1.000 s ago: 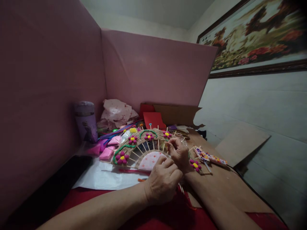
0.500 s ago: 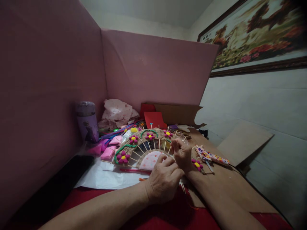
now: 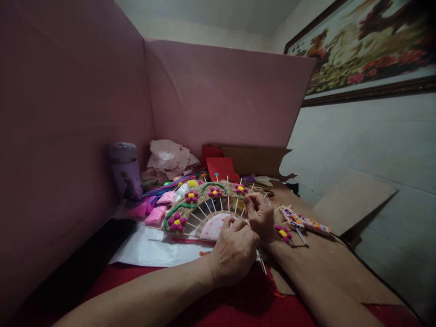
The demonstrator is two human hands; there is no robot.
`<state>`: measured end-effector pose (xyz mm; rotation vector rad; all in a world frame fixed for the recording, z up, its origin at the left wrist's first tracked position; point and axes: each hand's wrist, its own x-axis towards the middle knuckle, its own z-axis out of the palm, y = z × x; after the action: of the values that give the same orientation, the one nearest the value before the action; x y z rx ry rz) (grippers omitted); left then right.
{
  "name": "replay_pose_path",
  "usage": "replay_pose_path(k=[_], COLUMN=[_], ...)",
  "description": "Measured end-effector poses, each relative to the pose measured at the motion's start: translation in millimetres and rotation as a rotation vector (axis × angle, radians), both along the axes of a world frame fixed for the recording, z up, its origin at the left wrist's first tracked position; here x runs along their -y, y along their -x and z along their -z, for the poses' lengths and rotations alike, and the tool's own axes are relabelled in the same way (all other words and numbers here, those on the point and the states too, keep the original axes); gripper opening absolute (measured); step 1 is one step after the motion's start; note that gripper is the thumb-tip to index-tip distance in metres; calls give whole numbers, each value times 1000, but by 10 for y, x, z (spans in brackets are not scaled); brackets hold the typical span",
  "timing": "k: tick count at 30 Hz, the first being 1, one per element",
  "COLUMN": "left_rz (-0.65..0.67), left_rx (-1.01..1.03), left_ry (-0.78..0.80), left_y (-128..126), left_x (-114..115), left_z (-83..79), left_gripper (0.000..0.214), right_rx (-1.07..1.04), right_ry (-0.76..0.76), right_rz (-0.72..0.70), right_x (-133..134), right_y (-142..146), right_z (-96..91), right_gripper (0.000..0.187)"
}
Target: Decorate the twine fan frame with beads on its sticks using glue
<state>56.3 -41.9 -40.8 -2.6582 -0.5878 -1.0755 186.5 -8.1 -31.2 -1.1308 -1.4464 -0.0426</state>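
Both hands met at the right half of the woven fan point(image 3: 200, 205).
The fan lay flat on white paper point(image 3: 146, 250), directly ahead of both hands and touching them. The right hand point(image 3: 261, 217) was closed, its fingertips pinched on a wooden spoke at the fan's right side. The left hand point(image 3: 235, 252) was curled, fingertips on the pink centre; any grip could not be determined. A purple bottle point(image 3: 126, 170) stood well apart, leftward.

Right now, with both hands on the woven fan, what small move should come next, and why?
Probably ease the weaving past one more stick on the right. The right hand has its fingertips among bare sticks at the right edge of the fan, and the left hand presses it down near its pink centre. What they hold is unclear.
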Motion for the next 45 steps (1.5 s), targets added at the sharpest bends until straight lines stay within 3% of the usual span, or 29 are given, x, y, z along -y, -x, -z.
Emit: replay_pose_path(k=[11,17,22,25,30,35,40,45], left_rz=[57,73,-21,-113,-152,-149,-185,-453], left_rx=[66,134,270,286,209,202,237,392], left_ry=[-98,-7,152,162,143,224,207,195], left_y=[-14,-14,61,112,130,136,168,220], left_x=[-11,-25,-136,-227,-290,-236,-338,-868], left_z=[-5,-5,-71,-116,-112,-106,-290,-698], left_gripper=[24,19,17,20,17,17,13,22], right_rx=[-60,-78,-145,-178,-144,-40,59,209], right_ry=[-1,-4,-41,-42,-40,-22,-11,8], right_rz=[1,15,133,170,161,113,97,23], right_x=[16,10,-27,-66,-77,-18,30,51], right_y=[0,-7,-66,-109,-114,-26,38,61], right_z=[-26,-32,-60,-59,-36,-50,-54,-22], right_gripper=[22,24,28,30,31,26,28,26])
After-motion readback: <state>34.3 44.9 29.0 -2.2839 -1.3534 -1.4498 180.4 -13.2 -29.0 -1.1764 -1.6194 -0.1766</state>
